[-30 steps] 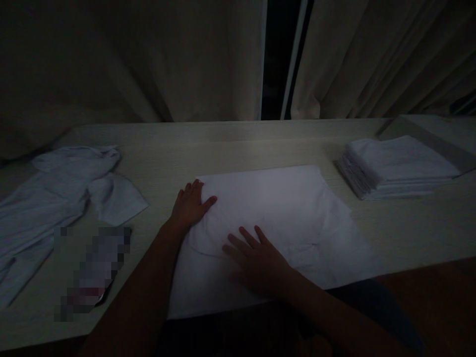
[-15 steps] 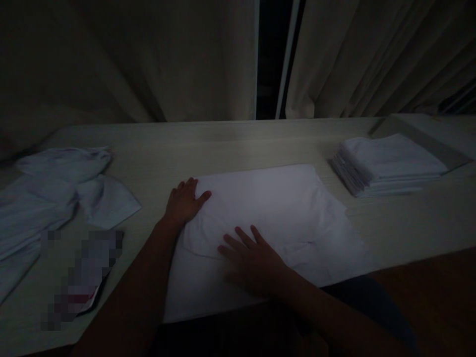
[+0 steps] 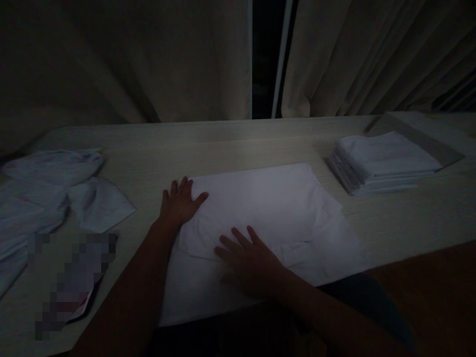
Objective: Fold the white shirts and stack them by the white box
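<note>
A white cloth garment (image 3: 256,198), partly folded, lies spread on the pale table in front of me; it looks like a shirt, though dim light hides its details. At its left edge my left hand (image 3: 181,201) rests flat with the fingers spread, the thumb reaching onto the fabric. Lower and nearer the middle, my right hand (image 3: 251,260) lies palm down on the cloth, its fingers apart and slightly blurred. Neither hand grips the fabric.
A neat stack of folded white cloth (image 3: 386,161) stands at the right. Crumpled pale garments (image 3: 40,188) lie at the left, with a pixelated flat object (image 3: 80,282) in front of them. Curtains (image 3: 193,59) hang behind the table (image 3: 223,144).
The whole view has shifted slightly, so things appear a little further left. Both hands keep nearly the same places on the cloth.
</note>
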{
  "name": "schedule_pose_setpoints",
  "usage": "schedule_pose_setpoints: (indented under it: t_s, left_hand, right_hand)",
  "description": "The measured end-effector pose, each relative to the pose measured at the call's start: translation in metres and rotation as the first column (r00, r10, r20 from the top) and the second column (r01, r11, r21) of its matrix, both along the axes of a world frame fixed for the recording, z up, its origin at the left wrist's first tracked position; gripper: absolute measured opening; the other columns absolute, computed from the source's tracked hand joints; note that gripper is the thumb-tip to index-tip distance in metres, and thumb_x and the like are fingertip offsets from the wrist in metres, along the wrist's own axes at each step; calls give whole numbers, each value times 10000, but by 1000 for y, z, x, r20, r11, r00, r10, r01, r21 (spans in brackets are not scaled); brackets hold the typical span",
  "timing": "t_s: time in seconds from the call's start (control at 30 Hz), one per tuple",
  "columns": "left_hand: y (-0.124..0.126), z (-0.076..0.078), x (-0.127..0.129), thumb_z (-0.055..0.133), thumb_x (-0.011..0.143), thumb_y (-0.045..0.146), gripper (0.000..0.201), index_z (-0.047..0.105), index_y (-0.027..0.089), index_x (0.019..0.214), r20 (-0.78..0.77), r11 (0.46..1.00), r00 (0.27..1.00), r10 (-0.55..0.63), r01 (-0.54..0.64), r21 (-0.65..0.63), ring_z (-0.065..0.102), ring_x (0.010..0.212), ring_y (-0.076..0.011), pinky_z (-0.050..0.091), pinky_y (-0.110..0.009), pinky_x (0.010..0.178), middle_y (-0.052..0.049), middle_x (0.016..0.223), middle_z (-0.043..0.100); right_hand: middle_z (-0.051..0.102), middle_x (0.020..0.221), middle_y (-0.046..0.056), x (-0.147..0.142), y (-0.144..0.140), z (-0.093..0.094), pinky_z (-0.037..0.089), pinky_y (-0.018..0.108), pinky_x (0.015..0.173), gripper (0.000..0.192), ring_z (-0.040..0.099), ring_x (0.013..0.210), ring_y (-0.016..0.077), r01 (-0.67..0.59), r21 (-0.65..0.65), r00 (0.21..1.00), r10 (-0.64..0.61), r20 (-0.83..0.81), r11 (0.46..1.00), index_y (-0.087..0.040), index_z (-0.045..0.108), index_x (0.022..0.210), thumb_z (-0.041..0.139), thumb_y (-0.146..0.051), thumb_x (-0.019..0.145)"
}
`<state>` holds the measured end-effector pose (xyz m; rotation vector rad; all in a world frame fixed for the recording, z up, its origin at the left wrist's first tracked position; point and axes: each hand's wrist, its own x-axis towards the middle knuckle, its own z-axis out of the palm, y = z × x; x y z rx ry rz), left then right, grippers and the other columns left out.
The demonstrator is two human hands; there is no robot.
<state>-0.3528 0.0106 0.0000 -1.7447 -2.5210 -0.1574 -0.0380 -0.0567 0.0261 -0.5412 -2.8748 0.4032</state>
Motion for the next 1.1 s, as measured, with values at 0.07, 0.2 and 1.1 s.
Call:
schedule_pose_setpoints:
  t_s: [0.07, 0.2, 1.1]
  left_hand:
    - [1, 1, -2, 224, 844, 763, 918, 260, 156, 1531, 10, 1000, 1000, -11, 11, -1, 158, 1471, -367, 156, -578, 1152, -103, 1611, 225]
    - [3, 1, -6, 240, 833, 776, 914, 285, 177, 1523, 18, 1000, 1000, -21, 21, 8, 217, 1453, -366, 169, -577, 1149, -103, 1594, 276]
    - [-136, 42, 50, 408, 834, 648, 490, 639, 221, 769, 266, 915, 892, 365, -291, -281, 654, 785, -297, 448, -403, 705, -113, 820, 703]
  right_hand:
    - [292, 1583, 22, 0, 1, 1, 92, 557, 1202, 612, 143, 1483, 281, -2, -4, 1000, 2, 7, 1000, -276, 346, 1496, 389, -590, 972]
    - [289, 1584, 30, -1, 1, 0, 99, 573, 1195, 620, 137, 1484, 287, -8, -18, 1000, 9, 12, 1000, -270, 349, 1494, 401, -592, 967]
    - [301, 1578, 11, 1, -2, -5, 97, 551, 1204, 604, 171, 1478, 280, 16, 23, 999, -15, -51, 1000, -295, 347, 1497, 365, -599, 975]
